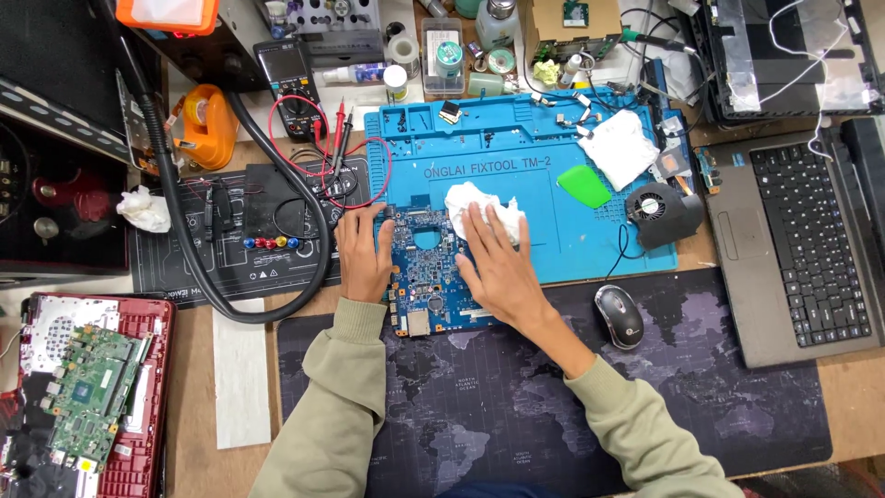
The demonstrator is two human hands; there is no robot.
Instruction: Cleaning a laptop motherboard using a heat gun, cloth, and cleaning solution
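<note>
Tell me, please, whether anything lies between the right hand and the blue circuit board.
Yes: a crumpled white tissue lies under the right hand, on the blue circuit board's upper right part. The left hand rests directly on the board's left edge.

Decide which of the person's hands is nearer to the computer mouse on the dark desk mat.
Right. The right hand presses a white tissue onto the blue circuit board, just left of the computer mouse. The left hand rests on the board's far left edge, farther away.

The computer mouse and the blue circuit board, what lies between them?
In the head view, the person's right hand and sleeved forearm cross between the blue circuit board and the computer mouse, over the dark desk mat.
</note>
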